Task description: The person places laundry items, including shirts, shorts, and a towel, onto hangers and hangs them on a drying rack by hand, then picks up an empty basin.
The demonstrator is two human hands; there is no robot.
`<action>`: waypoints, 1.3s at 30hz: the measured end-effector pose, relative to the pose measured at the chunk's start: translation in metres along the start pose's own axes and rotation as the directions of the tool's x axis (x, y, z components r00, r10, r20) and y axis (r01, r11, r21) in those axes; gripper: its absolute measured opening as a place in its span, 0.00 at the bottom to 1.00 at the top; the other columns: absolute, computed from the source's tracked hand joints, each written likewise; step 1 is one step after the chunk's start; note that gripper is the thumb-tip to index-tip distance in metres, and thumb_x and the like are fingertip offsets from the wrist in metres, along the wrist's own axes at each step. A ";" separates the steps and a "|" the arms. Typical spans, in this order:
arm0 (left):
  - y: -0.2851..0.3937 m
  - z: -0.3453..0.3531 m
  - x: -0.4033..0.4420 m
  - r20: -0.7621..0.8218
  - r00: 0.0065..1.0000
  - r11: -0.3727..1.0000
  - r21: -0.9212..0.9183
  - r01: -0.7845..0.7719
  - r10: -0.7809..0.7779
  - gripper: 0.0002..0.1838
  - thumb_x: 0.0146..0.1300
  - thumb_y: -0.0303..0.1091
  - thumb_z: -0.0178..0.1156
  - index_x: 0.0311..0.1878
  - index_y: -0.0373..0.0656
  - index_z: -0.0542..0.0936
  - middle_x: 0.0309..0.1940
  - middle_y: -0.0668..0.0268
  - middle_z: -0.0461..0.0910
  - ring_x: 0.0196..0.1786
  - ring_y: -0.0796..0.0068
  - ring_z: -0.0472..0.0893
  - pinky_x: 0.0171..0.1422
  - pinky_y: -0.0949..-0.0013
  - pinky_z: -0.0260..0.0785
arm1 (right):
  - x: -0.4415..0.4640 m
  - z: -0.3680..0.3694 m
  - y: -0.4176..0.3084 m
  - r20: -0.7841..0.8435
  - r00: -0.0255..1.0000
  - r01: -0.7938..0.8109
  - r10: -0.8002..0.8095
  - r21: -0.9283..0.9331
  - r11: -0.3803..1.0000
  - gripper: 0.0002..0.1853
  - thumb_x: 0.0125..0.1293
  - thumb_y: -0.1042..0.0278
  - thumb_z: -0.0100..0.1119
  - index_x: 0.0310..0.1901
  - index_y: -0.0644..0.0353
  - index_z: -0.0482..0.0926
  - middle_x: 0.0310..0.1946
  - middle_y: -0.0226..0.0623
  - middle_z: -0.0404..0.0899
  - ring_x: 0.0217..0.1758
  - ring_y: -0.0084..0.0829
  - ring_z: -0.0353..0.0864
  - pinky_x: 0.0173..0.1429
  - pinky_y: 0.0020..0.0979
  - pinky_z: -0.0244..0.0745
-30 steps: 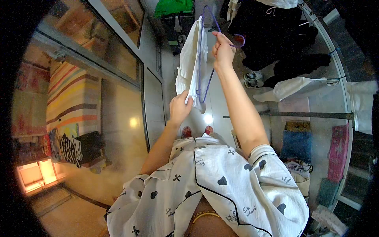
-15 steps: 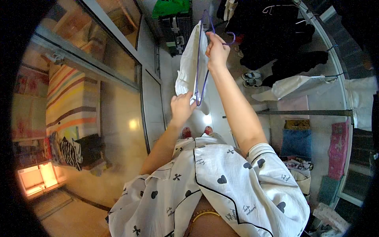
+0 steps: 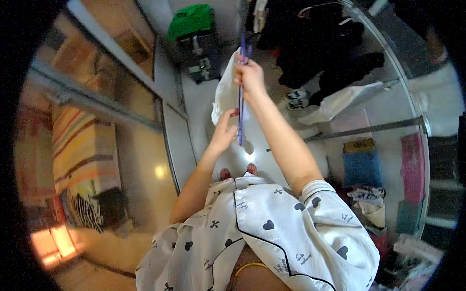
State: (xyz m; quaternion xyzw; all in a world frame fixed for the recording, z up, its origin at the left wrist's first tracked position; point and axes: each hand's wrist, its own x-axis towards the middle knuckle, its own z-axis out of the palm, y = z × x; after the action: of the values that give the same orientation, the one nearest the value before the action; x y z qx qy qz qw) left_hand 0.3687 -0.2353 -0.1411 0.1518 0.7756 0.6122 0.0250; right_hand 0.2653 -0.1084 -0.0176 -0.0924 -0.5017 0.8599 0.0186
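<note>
A purple clothes hanger [image 3: 241, 104] is held out in front of me, seen nearly edge-on. My right hand [image 3: 251, 79] is closed around its upper part, close to the hook. A white garment [image 3: 226, 87] hangs along the hanger's left side, with its far part near the right hand's fingers. Beside the lower end of the hanger is my left hand [image 3: 223, 133], its fingers stretched and apart, the tips close to or touching the hanger. Motion blur hides the exact contact there.
A green bag [image 3: 191, 22] rests on a dark suitcase [image 3: 201, 58] ahead. Dark clothes [image 3: 315, 46] hang at the right, above shoes [image 3: 296, 99]. Folded jeans [image 3: 360, 167] lie on a shelf. Glass doors [image 3: 141, 140] run along my left.
The hanger has turned nearly edge-on and moved slightly down and left, along with my right hand. My left hand's fingers have spread from their pinch at the hanger's lower end.
</note>
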 end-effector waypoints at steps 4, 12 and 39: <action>0.051 0.009 0.004 0.087 0.996 0.993 -0.117 0.000 0.011 0.23 0.61 0.34 0.58 0.59 0.38 0.70 0.56 0.58 0.73 0.62 0.63 0.70 0.68 0.64 0.58 | -0.001 -0.013 -0.002 0.043 0.999 -0.001 -0.006 0.161 0.987 0.17 0.57 0.85 0.54 0.50 0.64 0.69 0.22 0.26 0.64 0.20 0.18 0.61 0.23 0.23 0.58; 0.055 0.045 0.048 0.202 0.979 0.851 -0.507 0.133 -0.033 0.16 0.72 0.38 0.51 0.56 0.39 0.66 0.36 0.62 0.78 0.32 0.75 0.79 0.42 0.71 0.72 | -0.008 -0.064 -0.007 0.123 0.990 0.076 -0.068 -0.061 0.995 0.20 0.60 0.74 0.56 0.54 0.63 0.67 0.32 0.31 0.72 0.30 0.23 0.70 0.33 0.23 0.63; 0.215 0.090 0.106 0.361 0.885 0.768 -0.640 0.008 0.292 0.17 0.73 0.35 0.48 0.61 0.43 0.62 0.47 0.61 0.81 0.41 0.82 0.73 0.50 0.75 0.64 | -0.205 -0.095 -0.057 0.061 0.877 0.479 -0.477 -0.209 0.853 0.19 0.76 0.60 0.42 0.60 0.63 0.68 0.19 0.22 0.62 0.21 0.15 0.59 0.29 0.19 0.56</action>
State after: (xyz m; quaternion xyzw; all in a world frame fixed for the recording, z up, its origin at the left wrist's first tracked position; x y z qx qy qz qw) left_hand 0.3322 -0.0785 0.0579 0.3293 0.4874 0.7834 0.2008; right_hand 0.4800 -0.0243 0.0147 0.0366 -0.6001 0.7683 0.2198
